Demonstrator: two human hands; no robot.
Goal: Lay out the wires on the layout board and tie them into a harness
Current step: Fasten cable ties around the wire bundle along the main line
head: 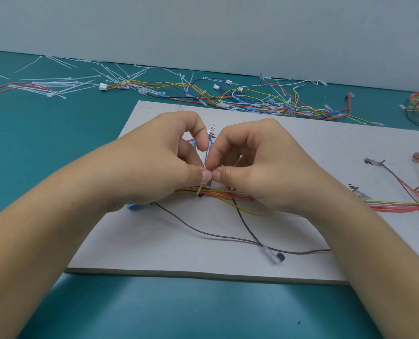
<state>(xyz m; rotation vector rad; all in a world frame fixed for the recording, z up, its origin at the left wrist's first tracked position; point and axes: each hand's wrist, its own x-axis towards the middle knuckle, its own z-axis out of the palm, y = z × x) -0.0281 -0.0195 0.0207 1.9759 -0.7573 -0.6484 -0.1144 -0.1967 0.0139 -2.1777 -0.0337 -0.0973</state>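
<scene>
Wires (218, 192) run bundled across the layout board (154, 241). The left hand (164, 152) and right hand (257, 155) meet above them, fingers (204, 176) pinched on a white cable tie (200, 190), apparently steadying the upright branch for cinching.

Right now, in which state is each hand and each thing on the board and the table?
left hand: pinches the cable tie with thumb and finger.
right hand: pinches the same tie from the other side.
cable tie: tail sticks out below the left thumb.
wire bundle: lies flat across the layout board.
grey wire: loose, curving over the board.
spare cable ties: scattered on the table.
</scene>
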